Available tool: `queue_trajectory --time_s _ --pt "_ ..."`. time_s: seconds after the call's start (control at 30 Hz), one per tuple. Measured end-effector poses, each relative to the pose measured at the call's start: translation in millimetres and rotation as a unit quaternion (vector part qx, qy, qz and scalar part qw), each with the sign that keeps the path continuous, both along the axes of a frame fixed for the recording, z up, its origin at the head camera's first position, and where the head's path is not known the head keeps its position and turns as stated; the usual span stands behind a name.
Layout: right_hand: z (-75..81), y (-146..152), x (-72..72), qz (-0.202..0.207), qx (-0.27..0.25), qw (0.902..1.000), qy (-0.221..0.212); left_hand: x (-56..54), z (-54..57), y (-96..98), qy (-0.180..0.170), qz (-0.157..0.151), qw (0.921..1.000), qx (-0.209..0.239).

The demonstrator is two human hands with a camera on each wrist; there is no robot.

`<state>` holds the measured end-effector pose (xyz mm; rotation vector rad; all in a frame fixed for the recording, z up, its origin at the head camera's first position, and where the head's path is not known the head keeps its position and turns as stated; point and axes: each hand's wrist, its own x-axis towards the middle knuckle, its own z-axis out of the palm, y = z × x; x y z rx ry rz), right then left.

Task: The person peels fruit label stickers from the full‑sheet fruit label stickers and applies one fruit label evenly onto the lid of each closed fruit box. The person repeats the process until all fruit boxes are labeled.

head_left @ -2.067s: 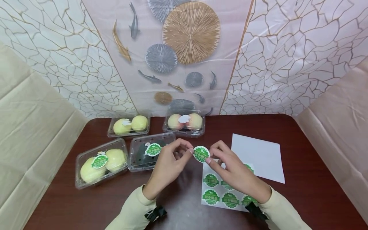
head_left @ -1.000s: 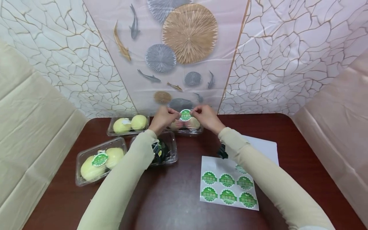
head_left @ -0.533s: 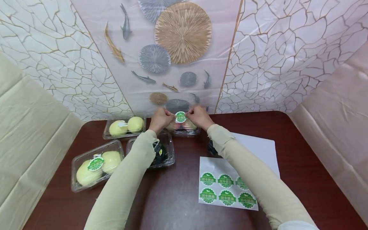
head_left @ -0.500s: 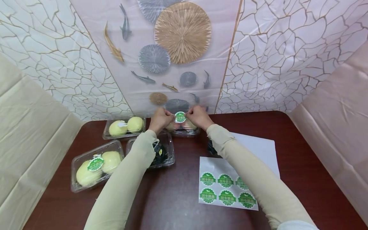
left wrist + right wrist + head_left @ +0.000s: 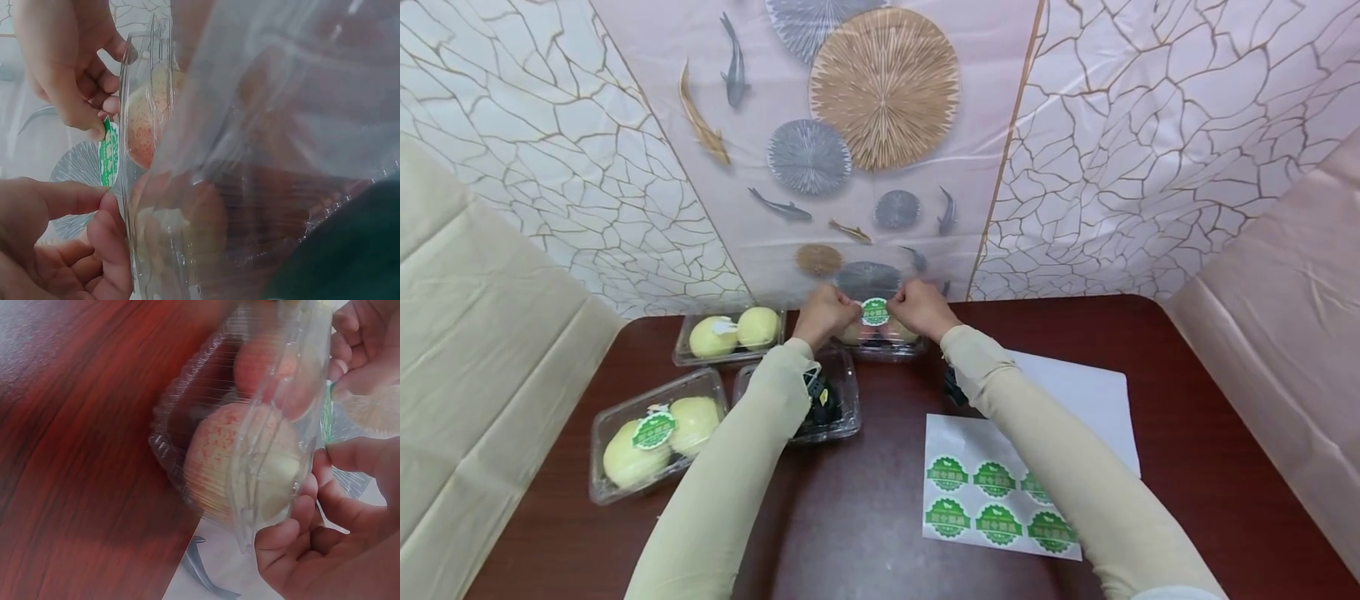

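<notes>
At the back of the table, my left hand (image 5: 826, 315) and right hand (image 5: 922, 308) pinch opposite edges of a round green-and-white sticker (image 5: 875, 312). They hold it at the lid of a clear plastic clamshell box (image 5: 891, 352) with two blushed peaches (image 5: 244, 462) inside. In the left wrist view the sticker (image 5: 109, 153) stands almost edge-on, very close to the lid; whether it touches cannot be told. Some right-hand fingers (image 5: 279, 536) rest against the box in the right wrist view. The white label seen on this box earlier is hidden behind the sticker.
A sheet of green stickers (image 5: 970, 446) lies front right, partly under my right forearm, near white paper (image 5: 1086, 392). Boxes of pale yellow fruit stand back left (image 5: 730, 354) and front left (image 5: 602, 483). My left forearm partly covers a box of dark fruit (image 5: 850, 408).
Both hands have carried the sticker from above the sticker sheet to the peach box at the back. Over the last half second the sticker has come slightly lower toward the lid.
</notes>
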<state>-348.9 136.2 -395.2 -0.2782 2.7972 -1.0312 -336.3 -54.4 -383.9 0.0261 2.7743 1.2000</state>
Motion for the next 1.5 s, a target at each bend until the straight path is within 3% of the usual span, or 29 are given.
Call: queue_trajectory --time_s 0.23,0.5,0.73,0.83,0.87,0.9,1.0,1.1,1.13,1.2,1.23,1.37,1.43,1.47,1.5 --pt "6.7 3 -1.0 0.024 0.004 0.9997 -0.006 -6.1 0.8 -0.1 -0.046 -0.017 0.9986 0.02" --pt "7.7 1 -5.9 0.033 -0.008 0.9991 -0.025 -7.2 1.4 -4.7 -0.055 -0.023 0.9955 0.074" --pt "7.3 1 -7.8 0.04 0.012 0.999 -0.016 -5.5 3.8 -2.7 -0.051 -0.027 0.9981 0.024" --pt "7.0 0 -9.1 0.05 0.014 0.9987 -0.005 -9.6 3.7 -2.3 -0.048 -0.025 0.9986 -0.001" --pt "6.6 0 -9.5 0.051 0.015 0.9986 -0.002 -13.1 1.6 -2.2 -0.049 -0.025 0.9985 -0.009" --pt "6.5 0 -9.8 0.052 0.017 0.9985 0.0 -24.2 -11.6 -6.0 -0.041 -0.03 0.9987 -0.008" --pt "5.1 -1 -10.5 0.054 0.025 0.9982 0.001 -45.5 -30.8 -6.6 -0.047 -0.031 0.9971 -0.051" --pt "3.8 -1 -11.3 0.049 0.035 0.9981 -0.01 -74.6 -62.1 -10.2 -0.041 -0.033 0.9942 -0.094" --pt "3.4 -2 -11.6 0.047 0.041 0.998 -0.012 -75.8 -60.5 -7.2 -0.05 -0.029 0.9916 -0.115" --pt "2.2 -3 -11.9 0.039 0.053 0.9977 -0.015 -82.6 -68.9 -6.7 -0.043 -0.03 0.9905 -0.127" --pt "1.6 -3 -11.9 0.035 0.063 0.9973 -0.012 -82.9 -69.7 -5.9 -0.044 -0.029 0.9908 -0.125" --pt "0.1 -5 -10.8 0.026 0.085 0.996 0.008 -68.5 -55.7 -3.6 -0.032 -0.035 0.9909 -0.126" --pt "-0.5 -3 -9.1 0.027 0.078 0.9964 0.021 -58.4 -45.4 -4.6 -0.027 -0.032 0.9916 -0.122" --pt "-0.3 -2 -7.4 0.027 0.064 0.9974 0.023 -59.2 -51.1 -9.3 -0.005 -0.041 0.9938 -0.103" --pt "0.1 0 -4.9 0.026 0.048 0.9982 0.025 -52.8 -46.3 -9.6 0.002 -0.042 0.9951 -0.09"
